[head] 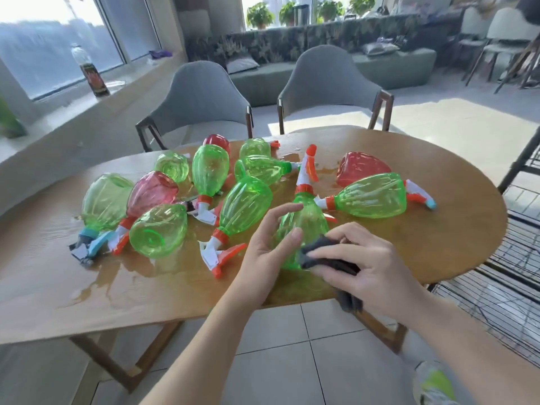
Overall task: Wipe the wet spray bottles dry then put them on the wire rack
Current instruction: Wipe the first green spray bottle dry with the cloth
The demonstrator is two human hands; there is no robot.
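Green bottle [304,226] upright at near worktop [146,287] edge. Left hand [267,244] loosely cups it, fingers half-spread; right hand [362,267] presses dark cloth [324,258] on it. Empty thin plastic: light, wet-slick, squashy. Hold body or stiffer neck.

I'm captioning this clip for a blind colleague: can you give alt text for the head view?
A right hand presses a dark cloth against an upright green bottle that the left hand steadies, on a wet wooden table. Other green and red bottles lie around it; a wire rack stands at right.
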